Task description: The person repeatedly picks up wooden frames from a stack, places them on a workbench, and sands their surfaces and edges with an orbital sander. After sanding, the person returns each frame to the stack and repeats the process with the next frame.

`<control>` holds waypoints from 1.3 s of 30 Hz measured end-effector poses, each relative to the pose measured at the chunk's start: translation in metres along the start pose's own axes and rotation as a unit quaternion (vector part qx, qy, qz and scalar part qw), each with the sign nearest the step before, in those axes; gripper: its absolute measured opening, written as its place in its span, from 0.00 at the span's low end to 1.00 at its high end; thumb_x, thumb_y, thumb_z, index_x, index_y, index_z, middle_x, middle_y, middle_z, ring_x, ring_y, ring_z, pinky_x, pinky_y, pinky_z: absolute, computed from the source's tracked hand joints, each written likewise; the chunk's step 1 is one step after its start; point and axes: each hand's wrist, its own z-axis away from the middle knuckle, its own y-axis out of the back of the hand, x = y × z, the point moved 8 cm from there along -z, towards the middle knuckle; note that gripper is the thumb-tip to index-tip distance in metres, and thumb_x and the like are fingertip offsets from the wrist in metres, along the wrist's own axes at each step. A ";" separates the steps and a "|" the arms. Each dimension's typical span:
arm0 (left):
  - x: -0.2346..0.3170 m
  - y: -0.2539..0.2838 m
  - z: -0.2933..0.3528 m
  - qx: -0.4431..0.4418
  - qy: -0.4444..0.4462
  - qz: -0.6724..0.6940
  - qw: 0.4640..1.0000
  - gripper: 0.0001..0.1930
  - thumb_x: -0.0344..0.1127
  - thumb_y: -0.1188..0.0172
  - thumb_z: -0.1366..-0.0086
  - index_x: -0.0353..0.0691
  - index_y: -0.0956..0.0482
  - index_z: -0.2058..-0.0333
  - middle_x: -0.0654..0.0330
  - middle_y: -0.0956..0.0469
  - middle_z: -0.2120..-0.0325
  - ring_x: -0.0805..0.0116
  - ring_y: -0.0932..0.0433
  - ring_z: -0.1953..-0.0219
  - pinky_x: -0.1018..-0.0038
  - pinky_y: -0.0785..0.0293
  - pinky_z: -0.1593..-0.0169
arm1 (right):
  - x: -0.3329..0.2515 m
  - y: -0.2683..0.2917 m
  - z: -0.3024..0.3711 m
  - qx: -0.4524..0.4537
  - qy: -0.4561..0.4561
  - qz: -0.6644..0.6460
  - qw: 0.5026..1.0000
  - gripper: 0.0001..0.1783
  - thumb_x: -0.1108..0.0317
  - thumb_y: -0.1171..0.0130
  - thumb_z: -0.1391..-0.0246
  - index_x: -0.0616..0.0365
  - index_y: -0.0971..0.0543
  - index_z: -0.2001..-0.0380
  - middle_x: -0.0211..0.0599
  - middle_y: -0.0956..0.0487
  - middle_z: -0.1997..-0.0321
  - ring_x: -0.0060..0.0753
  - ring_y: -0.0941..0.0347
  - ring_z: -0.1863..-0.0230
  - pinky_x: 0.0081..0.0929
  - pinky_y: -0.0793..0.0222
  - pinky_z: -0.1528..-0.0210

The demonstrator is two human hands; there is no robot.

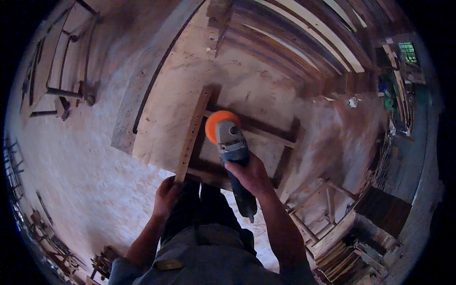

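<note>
My right hand (250,175) is wrapped round the dark body of an angle grinder (233,149) with a grey head. Its round orange disc (216,124) is at the far end, over the inner side of a wooden rail (194,130); whether the disc touches wood I cannot tell. A row of small dark holes or marks runs along the rail. That rail is the left side of a wooden frame with crossbars (266,134). My left hand (165,195) is closed round the rail's near end, its fingers partly hidden. The frame rests on a broad wooden board (164,102).
Long planks (304,35) are stacked at the back right. Another wooden frame (61,90) stands on the floor at far left. Cut wood pieces (342,261) are piled at the lower right, beside a dark flat stack (384,211). Further timber (401,95) leans along the right side.
</note>
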 end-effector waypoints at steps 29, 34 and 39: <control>-0.066 0.087 0.007 0.045 0.030 0.005 0.999 0.26 0.33 0.43 0.36 0.27 0.33 0.42 0.52 0.21 0.58 0.66 0.22 0.59 0.71 0.26 0.53 | -0.040 -0.002 -0.055 -0.011 0.031 0.098 0.995 0.25 0.49 0.33 0.53 0.58 0.19 0.59 0.44 0.18 0.67 0.44 0.19 0.63 0.39 0.27 0.58; -0.075 0.101 0.008 0.071 0.055 -0.022 0.996 0.26 0.34 0.42 0.37 0.28 0.32 0.42 0.50 0.21 0.57 0.64 0.20 0.60 0.71 0.24 0.56 | -0.030 -0.022 -0.036 -0.084 0.056 0.115 0.988 0.24 0.50 0.33 0.53 0.59 0.19 0.59 0.44 0.17 0.66 0.44 0.19 0.61 0.39 0.27 0.57; -0.076 0.104 0.007 0.067 0.053 -0.019 0.996 0.26 0.34 0.42 0.38 0.28 0.32 0.43 0.50 0.20 0.57 0.65 0.20 0.62 0.71 0.24 0.58 | -0.036 -0.002 -0.052 -0.016 0.020 0.124 0.992 0.25 0.51 0.33 0.52 0.58 0.19 0.59 0.43 0.17 0.65 0.40 0.20 0.62 0.37 0.27 0.57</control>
